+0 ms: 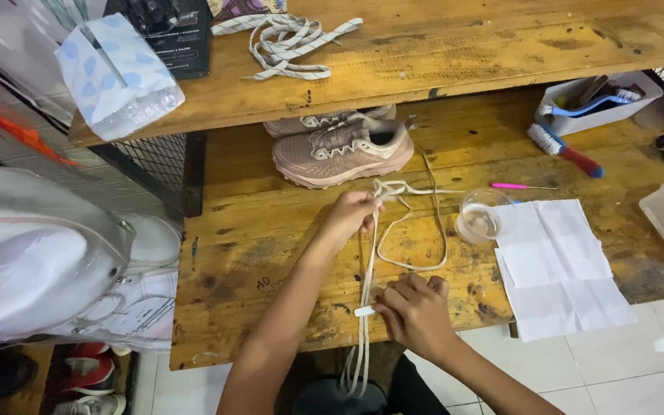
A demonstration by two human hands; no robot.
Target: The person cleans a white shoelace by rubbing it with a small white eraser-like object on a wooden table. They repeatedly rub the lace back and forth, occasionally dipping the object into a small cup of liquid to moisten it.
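A long cream shoelace (pixel 368 261) runs across the wooden table (pixel 270 253) and hangs off its near edge. My left hand (pixel 351 217) grips the lace near its upper loops. My right hand (pixel 415 311) pinches the lace lower down, beside a small white piece (pixel 364 310) that it holds against the lace. Behind the lace sits a pair of dusty pink sneakers (pixel 343 150) on the table, under the upper shelf.
A clear plastic cup (pixel 482 217) and white paper sheets (pixel 559 265) lie right of my hands. A pink tool (pixel 520 186), a red-handled brush (pixel 562 147) and a white tray of brushes (pixel 601 100) sit beyond. More laces (pixel 290 42) and a tissue pack (pixel 117 73) rest on the shelf.
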